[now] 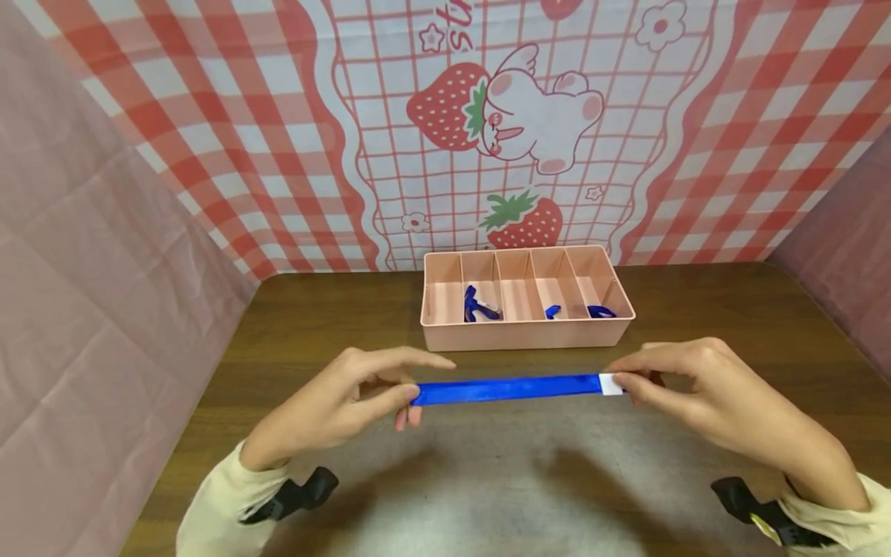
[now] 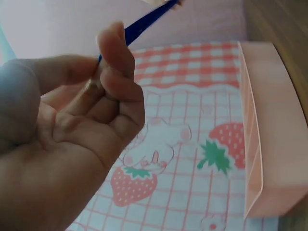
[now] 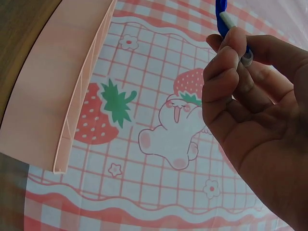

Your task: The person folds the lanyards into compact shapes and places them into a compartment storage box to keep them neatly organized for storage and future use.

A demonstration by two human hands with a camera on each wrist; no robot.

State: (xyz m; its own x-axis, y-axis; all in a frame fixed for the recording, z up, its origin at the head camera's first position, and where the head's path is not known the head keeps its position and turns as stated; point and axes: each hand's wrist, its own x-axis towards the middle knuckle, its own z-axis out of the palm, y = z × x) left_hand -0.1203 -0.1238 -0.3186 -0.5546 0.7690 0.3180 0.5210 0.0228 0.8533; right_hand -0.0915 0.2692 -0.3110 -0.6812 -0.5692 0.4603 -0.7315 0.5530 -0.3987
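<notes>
A flat blue ribbon (image 1: 511, 389) is stretched nearly level above the table, in front of the pink box. My left hand (image 1: 355, 398) pinches its left end between thumb and fingers, the index finger reaching out above it. At the other end, my right hand (image 1: 685, 383) pinches the ribbon beside a white piece (image 1: 610, 384) wrapped across it. The left wrist view has the ribbon (image 2: 147, 23) running up and away from the left hand (image 2: 91, 115). In the right wrist view, the white piece (image 3: 227, 19) shows just above the right fingertips.
A pink divided box (image 1: 522, 336) stands at the back of the brown table (image 1: 334, 309). Blue pieces (image 1: 480, 305) lie in its second compartment, with smaller blue bits in the two rightmost. Behind hangs a checked strawberry cloth (image 1: 390, 178); pink cloth (image 1: 90, 271) hangs at the left.
</notes>
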